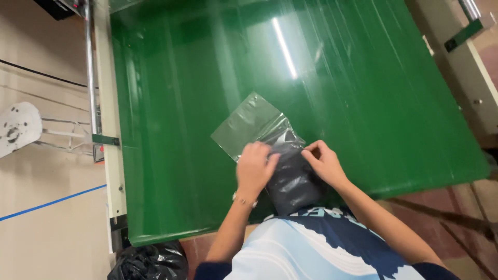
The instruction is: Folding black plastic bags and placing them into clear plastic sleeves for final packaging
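Note:
A clear plastic bag [249, 123] lies on the green conveyor belt [363, 103], its far end flat and empty. A dark folded garment [291, 179] sits partway inside the bag's near end. My left hand [255, 165] grips the bag's left edge beside the garment. On the right edge of the bag's mouth, my right hand [324, 162] pinches the plastic against the garment.
A pale metal frame rail [110, 103] runs along the belt's left side, with a white machine part [18, 127] further left on the floor. A black rubbish bag [150, 262] sits below the belt's near left corner. Another machine frame [467, 67] borders the right.

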